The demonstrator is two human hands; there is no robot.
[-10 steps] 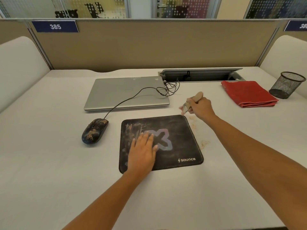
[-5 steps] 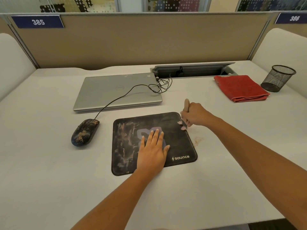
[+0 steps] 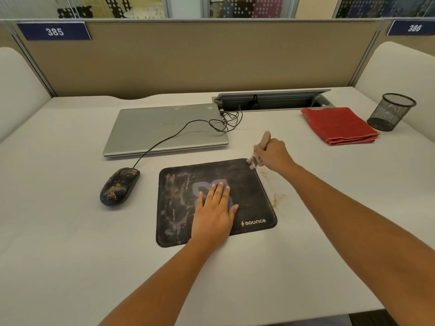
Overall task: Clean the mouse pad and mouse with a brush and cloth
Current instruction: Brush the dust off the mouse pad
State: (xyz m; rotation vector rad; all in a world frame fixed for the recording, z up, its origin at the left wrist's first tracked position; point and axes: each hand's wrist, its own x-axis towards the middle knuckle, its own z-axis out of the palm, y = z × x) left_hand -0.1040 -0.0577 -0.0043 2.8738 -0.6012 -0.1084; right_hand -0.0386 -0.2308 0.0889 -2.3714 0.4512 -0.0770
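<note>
A black mouse pad (image 3: 249,184) streaked with dirt lies in the middle of the desk. My left hand (image 3: 215,210) presses flat on its centre, fingers straight. My right hand (image 3: 274,155) grips a small wooden-handled brush (image 3: 265,138), and the bristles touch the pad's far right corner. A black wired mouse (image 3: 119,186) speckled with brownish dirt sits to the left of the pad. A folded red cloth (image 3: 339,125) lies at the back right of the desk.
A shut silver laptop (image 3: 164,128) lies behind the pad with the mouse cable (image 3: 169,138) looped over it. A black mesh cup (image 3: 390,111) stands at the far right. Brown crumbs (image 3: 277,200) lie on the desk right of the pad. A cable tray (image 3: 270,98) sits open at the back.
My right hand brought the brush onto the pad's far right corner, then drew back slightly toward its edge. My left hand slid a little right across the pad.
</note>
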